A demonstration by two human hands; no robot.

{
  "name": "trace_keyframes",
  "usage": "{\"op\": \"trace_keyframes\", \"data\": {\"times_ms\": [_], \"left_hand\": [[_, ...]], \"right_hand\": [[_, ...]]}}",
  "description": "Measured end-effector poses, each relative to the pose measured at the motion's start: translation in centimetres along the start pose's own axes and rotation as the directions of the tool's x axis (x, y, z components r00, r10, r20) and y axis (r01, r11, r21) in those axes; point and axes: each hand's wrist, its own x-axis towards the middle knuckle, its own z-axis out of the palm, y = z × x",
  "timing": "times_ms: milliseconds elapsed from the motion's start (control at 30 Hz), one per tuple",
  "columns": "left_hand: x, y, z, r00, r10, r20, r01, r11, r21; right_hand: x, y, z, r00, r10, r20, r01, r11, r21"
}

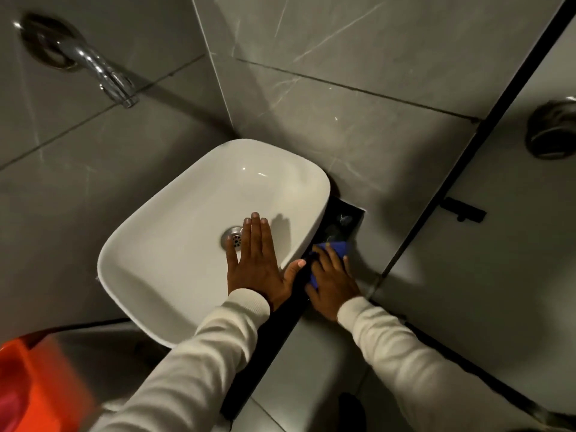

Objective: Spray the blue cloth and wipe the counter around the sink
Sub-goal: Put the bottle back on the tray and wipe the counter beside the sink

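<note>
A white vessel sink [174, 275] sits on a narrow black counter [341, 221] in a tiled corner. My left hand [258, 263] lies flat and open over the sink's near right rim, fingers stretched toward the metal drain [231, 236]. My right hand [332, 280] presses the blue cloth [338, 248] onto the black counter strip just right of the sink. Only the cloth's front edge and a sliver under my palm show. No spray bottle is in view.
A chrome wall tap [103, 73] juts from the grey tiles at upper left. An orange bucket [37, 388] stands at lower left. A black-framed door with a latch [464, 210] runs along the right.
</note>
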Motion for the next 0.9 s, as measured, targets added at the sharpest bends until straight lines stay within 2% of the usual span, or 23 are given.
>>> {"op": "trace_keyframes", "data": {"times_ms": [100,233,400,500,667,767,900], "left_hand": [[1.4,0.8,0.6,1.0,-0.019,-0.014,0.02,0.999,0.025],[1.9,1.3,0.9,0.999,-0.051,-0.014,0.052,0.998,0.033],[2.6,1.9,0.8,0.995,-0.1,-0.028,0.101,0.995,0.025],[2.6,2.0,1.0,0.988,-0.149,-0.032,0.151,0.988,0.04],[2.4,1.9,1.1,0.979,-0.205,-0.013,0.206,0.978,0.029],[1.7,1.8,1.1,0.971,-0.24,0.019,0.24,0.971,0.01],[-0.3,0.8,0.8,0.965,-0.249,0.083,0.249,0.968,0.016]], "right_hand": [[4.3,3.0,-2.3,0.993,0.113,-0.027,-0.111,0.992,0.066],[3.2,2.5,-1.9,0.986,0.142,-0.091,-0.136,0.988,0.07],[2.5,2.4,-0.9,0.998,-0.052,-0.042,0.05,0.998,-0.044],[5.8,4.5,-2.4,0.996,-0.094,0.005,0.094,0.994,-0.063],[6.4,5.4,-2.4,0.988,-0.152,-0.028,0.15,0.986,-0.07],[7.7,6.1,-3.0,0.997,-0.05,-0.063,0.048,0.998,-0.03],[9.7,7.5,-3.9,0.997,0.073,-0.018,-0.074,0.997,-0.027]]}}
